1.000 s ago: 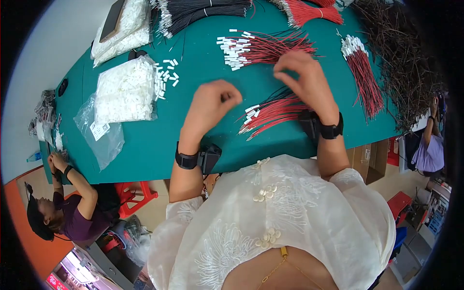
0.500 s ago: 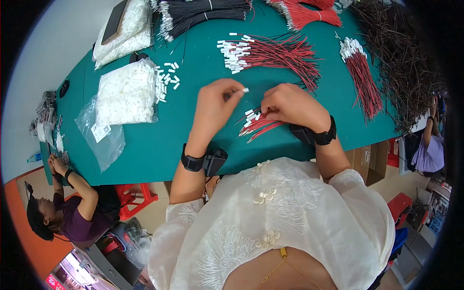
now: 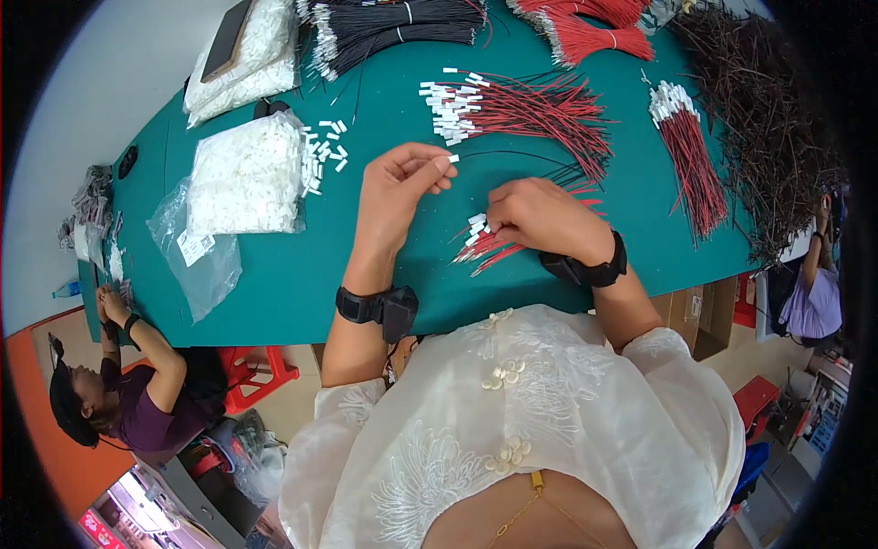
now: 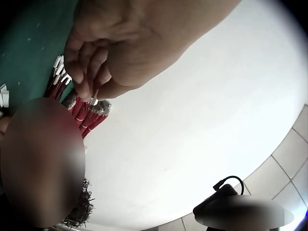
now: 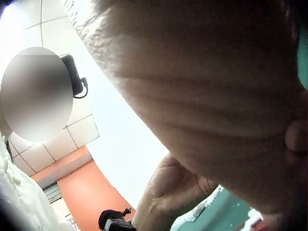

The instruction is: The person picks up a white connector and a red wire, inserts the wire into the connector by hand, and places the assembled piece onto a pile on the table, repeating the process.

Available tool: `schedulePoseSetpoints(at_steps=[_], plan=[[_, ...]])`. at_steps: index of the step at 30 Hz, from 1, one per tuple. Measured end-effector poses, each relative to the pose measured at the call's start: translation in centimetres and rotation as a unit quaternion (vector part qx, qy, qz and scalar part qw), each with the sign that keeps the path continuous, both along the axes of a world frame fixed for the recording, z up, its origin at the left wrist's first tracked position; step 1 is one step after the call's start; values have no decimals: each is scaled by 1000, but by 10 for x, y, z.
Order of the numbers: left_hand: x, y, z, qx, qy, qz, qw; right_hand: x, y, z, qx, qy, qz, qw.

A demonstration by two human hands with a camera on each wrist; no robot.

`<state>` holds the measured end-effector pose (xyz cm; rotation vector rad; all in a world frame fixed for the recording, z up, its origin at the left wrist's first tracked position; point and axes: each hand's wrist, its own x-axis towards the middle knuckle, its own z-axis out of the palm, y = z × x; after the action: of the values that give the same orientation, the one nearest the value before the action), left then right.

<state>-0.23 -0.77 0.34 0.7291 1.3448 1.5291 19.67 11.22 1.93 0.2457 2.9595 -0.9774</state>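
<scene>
My left hand point(image 3: 393, 192) pinches a small white connector point(image 3: 453, 159) between thumb and forefinger. A thin black wire point(image 3: 512, 153) runs rightward from this connector in the head view. The left wrist view shows the left hand point(image 4: 125, 43) from its palm side, fingertips together. My right hand point(image 3: 553, 220) lies over the near bundle of red wires point(image 3: 494, 253), fingers curled, fingertips right at its white connectors point(image 3: 477, 222). Those fingertips are hidden, so I cannot tell what they hold. In the right wrist view the right hand point(image 5: 216, 96) fills much of the picture.
A larger bundle of red wires with white connectors point(image 3: 540, 114) lies beyond the hands. Loose white connectors point(image 3: 320, 151) lie beside a full clear bag point(image 3: 242, 178) on the left. Black wire bundles point(image 3: 393, 37) and a dark tangled heap point(image 3: 768, 119) lie farther out. Another person point(image 3: 137, 393) sits left.
My right hand came down from near the far bundle onto the near one. My left hand shifted slightly; the connector, visible half a second ago, now shows a black wire trailing right.
</scene>
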Motion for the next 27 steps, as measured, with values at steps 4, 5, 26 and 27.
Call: schedulePoseSetpoints(at_steps=[4, 5, 26, 27], plan=[[-1, 0, -1, 8, -33, 8, 999, 0, 6, -2, 7, -2, 20, 1000], [-1, 0, 0, 11, -35, 9, 999, 0, 9, -2, -36, 37, 20, 998], [6, 1, 0, 18, -30, -12, 999, -7, 5, 29, -25, 318, -212, 924], [6, 1, 0, 18, -31, -13, 999, -7, 4, 29, -37, 302, -222, 926]])
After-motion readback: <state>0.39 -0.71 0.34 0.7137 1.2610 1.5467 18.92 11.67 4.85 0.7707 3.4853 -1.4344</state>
